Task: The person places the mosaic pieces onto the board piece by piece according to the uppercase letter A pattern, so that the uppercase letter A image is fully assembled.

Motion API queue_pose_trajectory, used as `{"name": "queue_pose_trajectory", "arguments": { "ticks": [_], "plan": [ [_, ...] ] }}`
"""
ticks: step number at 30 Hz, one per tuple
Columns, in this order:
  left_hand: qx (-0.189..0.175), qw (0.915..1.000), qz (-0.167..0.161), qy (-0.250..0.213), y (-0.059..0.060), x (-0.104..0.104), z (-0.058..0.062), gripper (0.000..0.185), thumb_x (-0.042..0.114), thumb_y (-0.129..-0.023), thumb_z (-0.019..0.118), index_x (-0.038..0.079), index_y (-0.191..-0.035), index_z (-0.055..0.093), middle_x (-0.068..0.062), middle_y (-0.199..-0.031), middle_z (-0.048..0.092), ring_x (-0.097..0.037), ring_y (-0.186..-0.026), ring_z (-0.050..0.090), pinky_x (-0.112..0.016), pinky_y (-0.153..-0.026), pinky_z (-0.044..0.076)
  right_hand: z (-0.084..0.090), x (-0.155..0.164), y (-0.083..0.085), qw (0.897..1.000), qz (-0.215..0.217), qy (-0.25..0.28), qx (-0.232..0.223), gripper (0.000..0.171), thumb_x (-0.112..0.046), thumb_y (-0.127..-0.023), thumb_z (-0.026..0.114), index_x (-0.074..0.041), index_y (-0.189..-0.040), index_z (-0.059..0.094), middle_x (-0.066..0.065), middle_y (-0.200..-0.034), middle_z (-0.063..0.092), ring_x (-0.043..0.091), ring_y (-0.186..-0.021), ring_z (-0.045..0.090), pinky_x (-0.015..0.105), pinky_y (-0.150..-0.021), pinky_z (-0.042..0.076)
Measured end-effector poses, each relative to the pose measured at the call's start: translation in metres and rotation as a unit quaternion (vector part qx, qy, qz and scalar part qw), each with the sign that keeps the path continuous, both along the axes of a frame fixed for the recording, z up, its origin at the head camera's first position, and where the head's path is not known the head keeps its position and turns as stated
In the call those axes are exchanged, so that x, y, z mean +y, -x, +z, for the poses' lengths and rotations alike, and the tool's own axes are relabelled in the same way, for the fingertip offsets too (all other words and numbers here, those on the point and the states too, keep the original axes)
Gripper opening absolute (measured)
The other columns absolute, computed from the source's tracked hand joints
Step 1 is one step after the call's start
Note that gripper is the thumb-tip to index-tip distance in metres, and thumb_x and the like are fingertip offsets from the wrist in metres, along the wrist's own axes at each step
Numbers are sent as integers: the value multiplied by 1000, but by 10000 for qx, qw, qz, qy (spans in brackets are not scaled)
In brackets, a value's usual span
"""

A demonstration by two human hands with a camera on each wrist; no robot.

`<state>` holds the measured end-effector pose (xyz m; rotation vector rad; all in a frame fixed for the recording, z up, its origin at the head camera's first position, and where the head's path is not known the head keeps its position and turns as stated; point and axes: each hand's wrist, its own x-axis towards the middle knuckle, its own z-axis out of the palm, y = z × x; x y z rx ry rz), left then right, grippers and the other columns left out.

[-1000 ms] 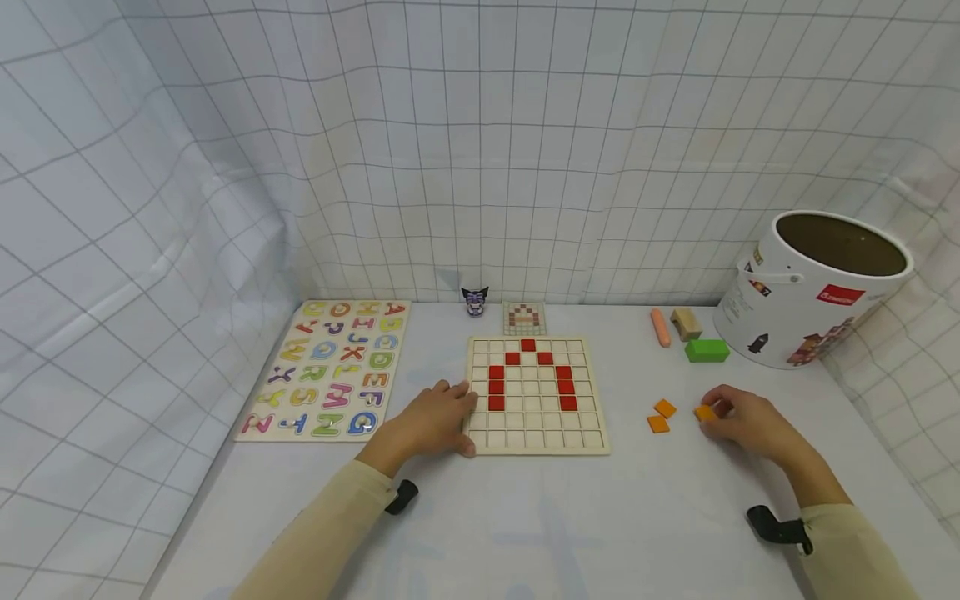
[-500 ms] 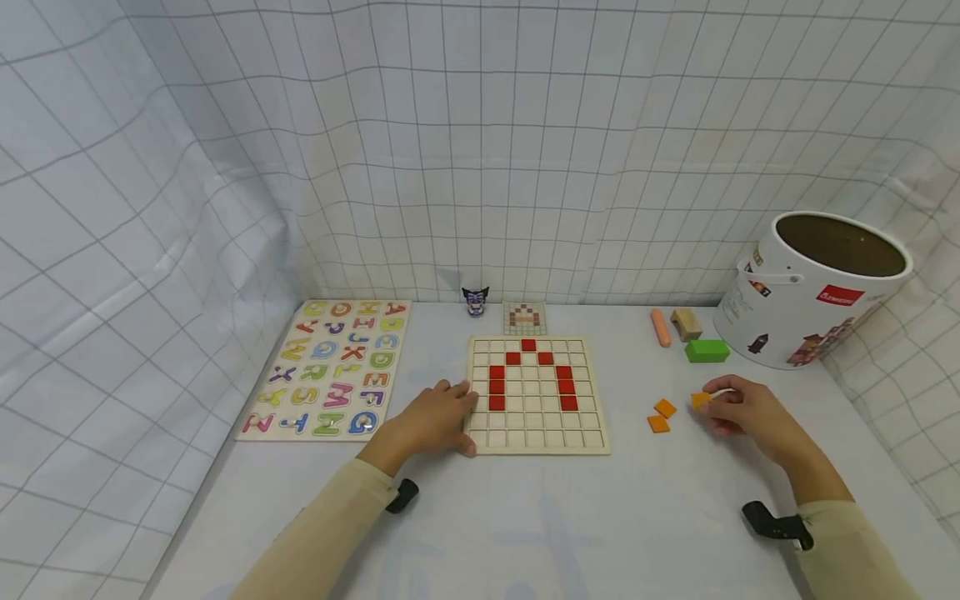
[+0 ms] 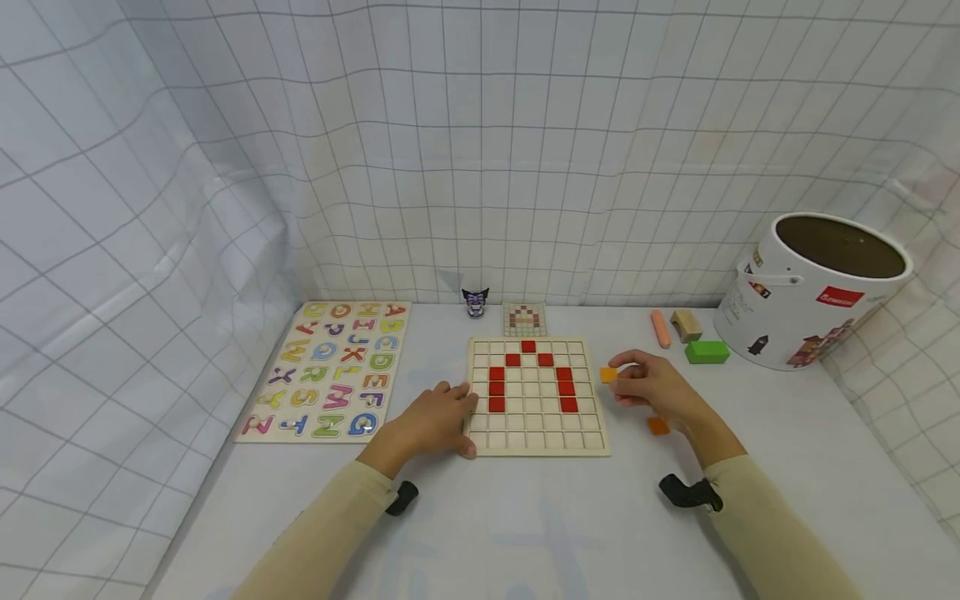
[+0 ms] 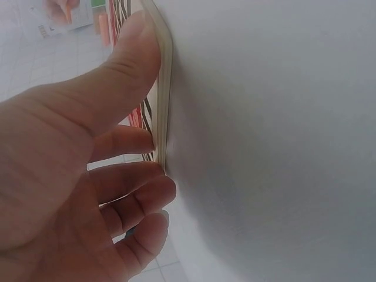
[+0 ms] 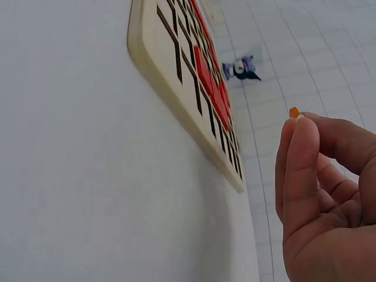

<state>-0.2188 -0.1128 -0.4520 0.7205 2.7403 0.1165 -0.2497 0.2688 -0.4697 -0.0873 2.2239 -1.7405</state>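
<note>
My right hand point(image 3: 654, 387) pinches an orange square tile point(image 3: 609, 375) between thumb and fingertips, just off the right edge of the wooden grid board point(image 3: 534, 446). Only a small tip of that tile shows in the right wrist view, above the fingertips. Red square tiles point(image 3: 497, 389) sit in the board's cells, forming an arch with a peak. My left hand point(image 3: 433, 421) rests at the board's lower left, its thumb and fingers touching the edge. Another orange tile point(image 3: 658, 426) lies on the table, partly covered by my right wrist.
Behind the board lie a small pattern card point(image 3: 524, 320) and a purple figurine point(image 3: 475, 302). An alphabet puzzle board point(image 3: 322, 372) is at left. To the right are an orange stick point(image 3: 660, 328), a wooden block point(image 3: 686, 325), a green block point(image 3: 707, 352) and a white bucket point(image 3: 802, 304).
My right hand has lifted the orange tile from the table and carried it left, close to the board. It now hides one of the loose tiles. The left hand stays put.
</note>
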Motion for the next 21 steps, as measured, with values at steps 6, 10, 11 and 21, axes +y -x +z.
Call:
{"name": "queue_pose_trajectory", "arguments": {
  "ticks": [6, 10, 11, 21],
  "plan": [
    [3, 10000, 15, 9, 0, 0, -1, 87, 51, -79, 84, 9, -149, 52, -13, -159, 43, -36, -139, 45, -52, -112, 40, -7, -60, 16, 9970, 658, -405, -2, 40, -11, -90, 75, -1, -125, 57, 11, -93, 61, 19, -72, 64, 27, -66, 59],
    [10, 10000, -8, -51, 0, 0, -2, 88, 51, -79, 84, 8, -149, 52, -14, -159, 44, -36, -138, 45, -53, -112, 41, -7, -82, 21, 9844, 851, -1425, 582, 30, -14, -88, 78, -7, -113, 63, 6, -81, 55, 15, -64, 53, 24, -59, 46],
    [13, 10000, -5, -56, 0, 0, -2, 88, 51, -79, 84, 8, -149, 52, -14, -159, 43, -36, -138, 45, -53, -112, 41, -7, -86, 21, 9783, 903, -1696, 775, 28, -14, -87, 78, -8, -111, 64, 4, -78, 53, 15, -63, 50, 25, -58, 42],
    [25, 9999, -1, -125, 0, 1, 0, 87, 49, -79, 84, 8, -148, 53, -15, -158, 44, -37, -137, 46, -53, -111, 41, -4, -100, 23, 9549, 918, -2623, 1047, 25, -9, -81, 77, -9, -103, 66, 2, -72, 52, 17, -65, 47, 29, -59, 36]
  ]
}}
